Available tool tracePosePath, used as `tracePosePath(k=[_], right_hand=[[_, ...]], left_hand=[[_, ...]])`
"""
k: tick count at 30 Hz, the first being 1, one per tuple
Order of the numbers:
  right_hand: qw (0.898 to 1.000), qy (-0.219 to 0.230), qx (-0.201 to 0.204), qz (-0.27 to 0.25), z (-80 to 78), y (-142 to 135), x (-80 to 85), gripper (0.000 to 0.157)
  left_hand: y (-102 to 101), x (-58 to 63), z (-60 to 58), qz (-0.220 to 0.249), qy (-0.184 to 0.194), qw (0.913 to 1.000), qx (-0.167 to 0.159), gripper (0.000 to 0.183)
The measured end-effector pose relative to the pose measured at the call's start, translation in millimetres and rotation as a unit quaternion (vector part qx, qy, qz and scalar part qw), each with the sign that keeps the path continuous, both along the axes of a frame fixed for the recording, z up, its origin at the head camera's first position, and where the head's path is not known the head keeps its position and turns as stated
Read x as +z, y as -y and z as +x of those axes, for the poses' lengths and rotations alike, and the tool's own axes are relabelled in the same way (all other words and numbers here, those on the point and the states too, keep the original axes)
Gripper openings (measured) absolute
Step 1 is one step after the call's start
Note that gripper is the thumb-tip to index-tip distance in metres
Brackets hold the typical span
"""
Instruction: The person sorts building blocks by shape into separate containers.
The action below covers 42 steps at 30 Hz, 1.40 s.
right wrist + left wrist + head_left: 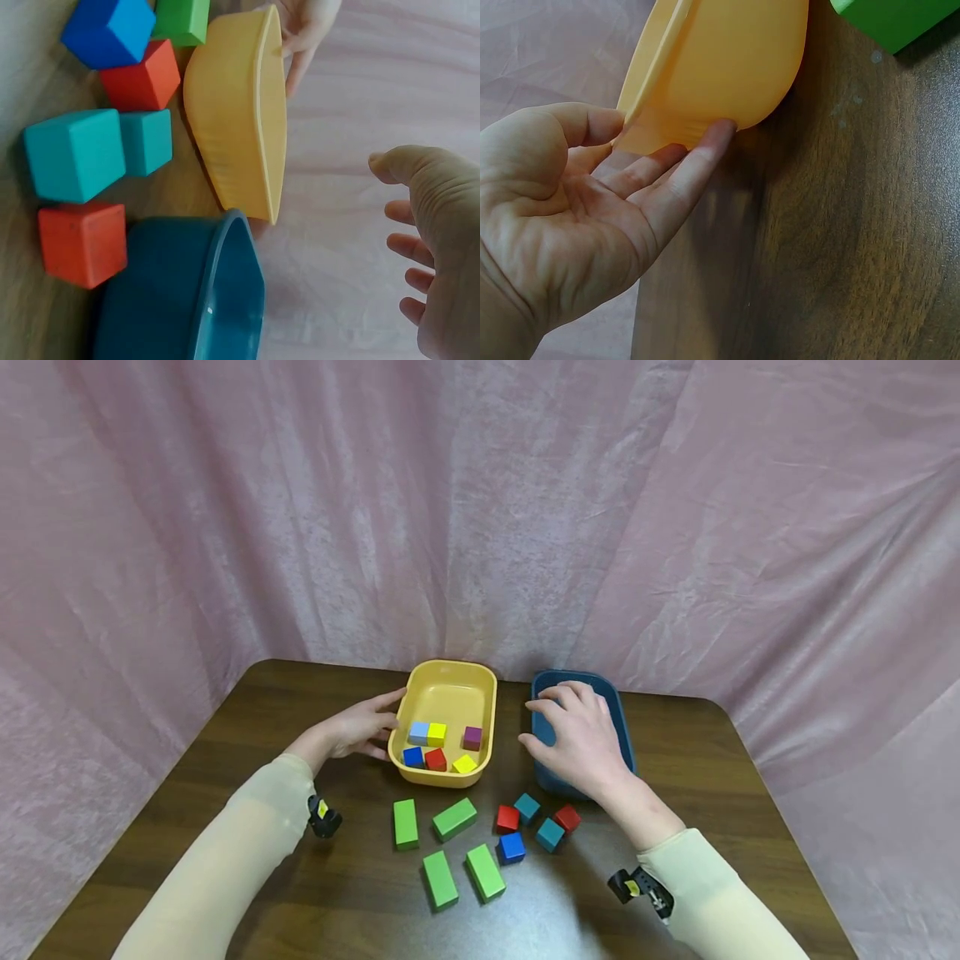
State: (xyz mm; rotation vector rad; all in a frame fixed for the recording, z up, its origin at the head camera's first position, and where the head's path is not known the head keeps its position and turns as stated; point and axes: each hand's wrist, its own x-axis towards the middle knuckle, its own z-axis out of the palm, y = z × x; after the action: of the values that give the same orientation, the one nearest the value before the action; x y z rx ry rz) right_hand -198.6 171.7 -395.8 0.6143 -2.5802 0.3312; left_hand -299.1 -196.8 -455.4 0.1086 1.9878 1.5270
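A yellow tub (450, 697) holds several small cubes: light blue, yellow, purple (472, 738), dark blue and red. Against its left side rests my left hand (358, 729); in the left wrist view the fairly straight fingers (705, 154) touch the outer wall, with the thumb by the rim. My right hand (577, 735) hovers above the dark blue tub (626, 735), its fingers loosely bent and holding nothing. Much of that tub's inside is hidden under the hand. In the right wrist view this hand stands apart from the blue tub (165, 292).
Several green blocks (440, 880) lie in front of the yellow tub. To their right sit two red cubes (507, 818), two teal cubes (550, 835) and a blue cube (512, 848). A pink curtain (480, 527) hangs behind the wooden table (315, 902).
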Motion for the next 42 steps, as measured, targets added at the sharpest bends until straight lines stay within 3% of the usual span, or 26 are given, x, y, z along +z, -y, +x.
tracePosePath(k=[6,13,20,27,35,42], right_hand=[[1.000,-0.007,0.025,0.011,18.3,-10.9,-2.0,0.042],[0.999,-0.006,0.042,0.021,40.9,-21.9,-16.5,0.040],[0.999,-0.007,0.021,0.023,66.4,-39.8,-42.2,0.032],[0.999,0.040,-0.006,0.031,90.6,-48.1,-68.4,0.029],[0.997,0.057,-0.026,0.037,97.7,-46.2,-84.9,0.034],[0.997,0.051,-0.026,0.044,98.4,-42.4,-90.0,0.036]], left_hand=[[-0.1,1.2,1.3,-0.005,-0.006,1.0000,0.000,0.074],[-4.0,4.1,3.7,-0.008,-0.006,0.9999,-0.002,0.073],[-4.4,3.7,4.9,-0.005,-0.002,1.0000,-0.003,0.074],[-3.0,3.4,5.8,-0.003,-0.005,1.0000,-0.002,0.074],[-2.4,5.6,8.4,-0.005,-0.007,1.0000,-0.003,0.074],[-2.6,6.1,8.4,-0.005,-0.004,1.0000,0.001,0.074]])
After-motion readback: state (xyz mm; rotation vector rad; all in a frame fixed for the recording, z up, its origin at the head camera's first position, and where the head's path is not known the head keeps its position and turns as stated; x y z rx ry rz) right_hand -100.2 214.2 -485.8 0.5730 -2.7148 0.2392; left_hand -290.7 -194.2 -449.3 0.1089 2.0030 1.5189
